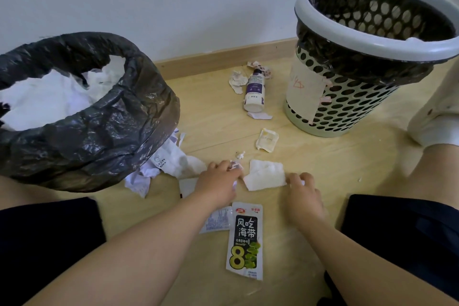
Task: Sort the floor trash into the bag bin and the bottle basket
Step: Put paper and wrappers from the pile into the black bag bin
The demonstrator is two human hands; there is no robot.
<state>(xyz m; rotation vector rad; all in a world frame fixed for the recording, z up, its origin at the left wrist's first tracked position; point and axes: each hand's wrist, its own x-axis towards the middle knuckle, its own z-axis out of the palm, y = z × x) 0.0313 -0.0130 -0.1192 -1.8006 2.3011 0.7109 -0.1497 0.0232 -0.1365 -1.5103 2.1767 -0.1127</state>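
Observation:
A black bag bin (104, 131), part full of white paper, stands at the left. At the right stands a perforated basket (347, 104) lined with a black bag. A white bottle (255, 92) with a purple label lies on the floor between them. My left hand (218, 182) pinches small crumpled paper scraps at the left edge of a white tissue (264, 175). My right hand (301, 191) has its fingers curled on the tissue's right edge and holds a small white scrap. A snack packet (246, 238) lies between my forearms.
Torn wrappers (238, 81) lie around the bottle, and a small sachet (267, 140) lies in front of the basket. Crumpled papers (164, 166) pile up at the foot of the bag bin. My knees flank the floor area, and a socked foot (437, 117) rests at the right.

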